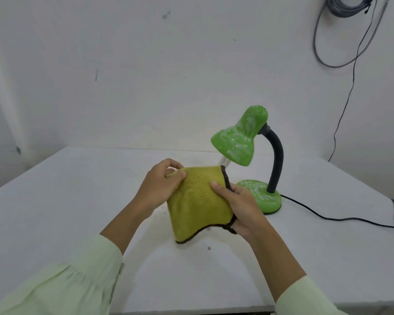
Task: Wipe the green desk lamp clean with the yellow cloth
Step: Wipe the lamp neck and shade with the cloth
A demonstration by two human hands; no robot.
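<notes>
Cloth point(196, 201): yellow, dark-edged, held up above the white table point(55, 201).
Left hand point(162, 180): pinches its top left corner.
Right hand point(243, 208): grips its right edge, thumb on the front.
Lamp point(237, 137): green, white-smeared, standing on the table just right of the hands.
Cord point(328, 218): black, trailing right.

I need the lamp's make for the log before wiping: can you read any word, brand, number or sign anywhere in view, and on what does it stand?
No readable text anywhere in this view.
Glossy green desk lamp: only pale smears on shade and base, no label showing.
Fluffy yellow cloth with dark edging, held by left hand and right hand: no tag showing.
White wall: dark specks, not writing.
</notes>
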